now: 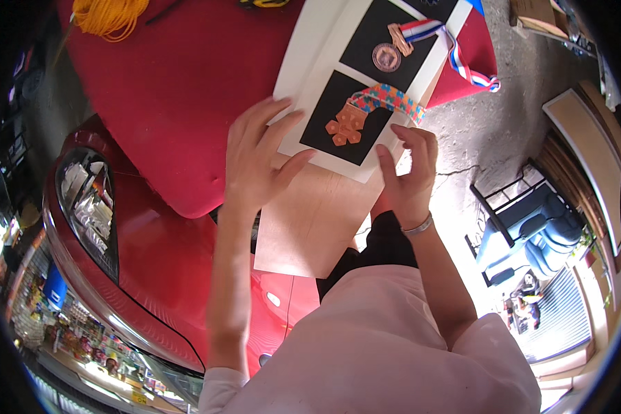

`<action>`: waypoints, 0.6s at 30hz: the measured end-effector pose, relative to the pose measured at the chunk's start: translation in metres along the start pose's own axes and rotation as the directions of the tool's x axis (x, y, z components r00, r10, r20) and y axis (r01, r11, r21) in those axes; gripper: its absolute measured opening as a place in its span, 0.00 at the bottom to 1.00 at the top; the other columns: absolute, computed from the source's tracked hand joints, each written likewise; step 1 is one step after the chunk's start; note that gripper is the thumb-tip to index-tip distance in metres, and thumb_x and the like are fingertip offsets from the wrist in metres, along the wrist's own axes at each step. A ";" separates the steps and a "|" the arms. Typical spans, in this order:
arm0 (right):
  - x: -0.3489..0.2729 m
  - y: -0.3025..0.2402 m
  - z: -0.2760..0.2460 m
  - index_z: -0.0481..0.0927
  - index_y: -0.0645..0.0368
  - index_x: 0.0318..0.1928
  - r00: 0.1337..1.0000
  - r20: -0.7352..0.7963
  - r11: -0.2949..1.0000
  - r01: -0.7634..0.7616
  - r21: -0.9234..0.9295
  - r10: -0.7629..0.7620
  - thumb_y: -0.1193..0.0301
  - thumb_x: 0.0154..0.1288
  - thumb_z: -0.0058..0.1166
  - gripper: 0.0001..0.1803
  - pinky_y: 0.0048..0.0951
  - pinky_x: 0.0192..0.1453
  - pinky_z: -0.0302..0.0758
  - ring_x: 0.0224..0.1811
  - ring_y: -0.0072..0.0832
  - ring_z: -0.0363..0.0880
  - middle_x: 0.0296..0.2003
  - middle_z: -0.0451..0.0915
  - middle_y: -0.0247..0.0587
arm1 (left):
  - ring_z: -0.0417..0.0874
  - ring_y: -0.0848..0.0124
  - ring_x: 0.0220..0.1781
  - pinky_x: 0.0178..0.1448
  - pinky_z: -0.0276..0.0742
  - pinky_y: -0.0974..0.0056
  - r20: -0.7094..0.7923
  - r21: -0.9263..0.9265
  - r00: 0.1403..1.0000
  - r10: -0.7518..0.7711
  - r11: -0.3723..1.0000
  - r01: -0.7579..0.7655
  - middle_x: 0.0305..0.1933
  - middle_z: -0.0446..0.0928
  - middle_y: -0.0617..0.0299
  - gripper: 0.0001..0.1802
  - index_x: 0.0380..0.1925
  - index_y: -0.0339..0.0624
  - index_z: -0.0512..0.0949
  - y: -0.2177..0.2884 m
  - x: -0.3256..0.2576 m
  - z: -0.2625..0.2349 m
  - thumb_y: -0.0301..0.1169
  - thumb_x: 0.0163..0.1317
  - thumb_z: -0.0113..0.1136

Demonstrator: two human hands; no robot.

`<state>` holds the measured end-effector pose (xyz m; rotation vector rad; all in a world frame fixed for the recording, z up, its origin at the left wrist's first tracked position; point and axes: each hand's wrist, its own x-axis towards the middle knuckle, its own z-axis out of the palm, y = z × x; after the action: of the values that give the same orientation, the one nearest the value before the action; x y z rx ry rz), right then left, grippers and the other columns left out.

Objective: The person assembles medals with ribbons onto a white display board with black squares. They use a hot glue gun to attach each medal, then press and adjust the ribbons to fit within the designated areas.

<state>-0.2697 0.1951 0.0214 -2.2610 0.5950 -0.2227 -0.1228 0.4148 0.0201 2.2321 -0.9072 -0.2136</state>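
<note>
A long white mat board (312,88) with black panels lies in front of me. Its nearer black panel (317,131) bears a copper-coloured, flower-shaped medal (346,125) on a multicoloured puzzle-pattern ribbon (386,95). Farther up lies a round bronze medal (386,57) with a red, white and blue ribbon (455,52) trailing off to the right. My left hand (259,155) is spread at the board's left edge, fingertips over its white border. On the other side, my right hand (412,162), thumb and fingers apart, is at the near right corner. Neither hand holds anything; whether they touch the board is unclear.
Under the mat board sits a light wooden board (310,214), on a red cloth-covered surface (179,103). Orange cord (110,17) lies at the far left. A red car (152,241) stands close on the left. To the right are a blue chair (541,234) and leaning panels (586,152).
</note>
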 end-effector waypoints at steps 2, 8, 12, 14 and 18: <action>-0.011 -0.002 0.018 0.81 0.56 0.57 0.998 -0.045 0.999 0.038 -0.022 -0.039 0.72 0.59 0.74 0.25 0.42 0.56 0.73 0.49 0.44 0.75 0.48 0.77 0.45 | 0.76 0.56 0.69 0.68 0.72 0.49 0.155 -0.002 0.984 0.087 0.996 -0.088 0.66 0.78 0.62 0.29 0.56 0.48 0.83 -0.001 0.020 0.006 0.37 0.52 0.79; -0.023 -0.007 0.045 0.84 0.50 0.53 0.989 -0.148 0.989 -0.030 -0.143 0.009 0.69 0.59 0.74 0.21 0.42 0.57 0.70 0.49 0.41 0.72 0.51 0.76 0.40 | 0.76 0.58 0.71 0.70 0.71 0.52 0.219 -0.030 0.968 0.123 0.992 -0.120 0.69 0.78 0.65 0.29 0.56 0.55 0.87 -0.005 0.033 0.021 0.38 0.50 0.81; -0.026 -0.007 0.054 0.85 0.47 0.51 0.985 -0.174 0.984 -0.048 -0.169 0.018 0.67 0.59 0.74 0.19 0.42 0.57 0.68 0.50 0.40 0.73 0.50 0.77 0.37 | 0.76 0.60 0.69 0.68 0.70 0.54 0.167 -0.049 0.970 0.176 0.984 -0.170 0.67 0.79 0.67 0.23 0.49 0.57 0.88 -0.014 0.031 0.029 0.33 0.50 0.79; -0.025 -0.008 0.056 0.85 0.46 0.50 0.980 -0.198 0.983 -0.050 -0.174 0.015 0.67 0.60 0.74 0.18 0.42 0.57 0.66 0.50 0.39 0.73 0.50 0.77 0.36 | 0.76 0.61 0.69 0.68 0.70 0.55 0.130 -0.048 0.976 0.175 0.984 -0.170 0.66 0.80 0.67 0.21 0.46 0.57 0.90 -0.015 0.029 0.031 0.31 0.48 0.80; -0.023 -0.010 0.057 0.86 0.45 0.48 0.978 -0.209 0.986 -0.039 -0.164 0.003 0.67 0.60 0.73 0.15 0.41 0.56 0.65 0.50 0.36 0.73 0.48 0.77 0.35 | 0.77 0.63 0.67 0.67 0.70 0.56 0.082 -0.044 0.986 0.147 0.989 -0.144 0.65 0.80 0.68 0.18 0.42 0.57 0.92 -0.010 0.028 0.036 0.31 0.47 0.80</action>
<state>-0.2675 0.2483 -0.0099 -2.4089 0.7724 -0.4176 -0.1104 0.3812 -0.0104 2.1248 -1.0983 -0.2578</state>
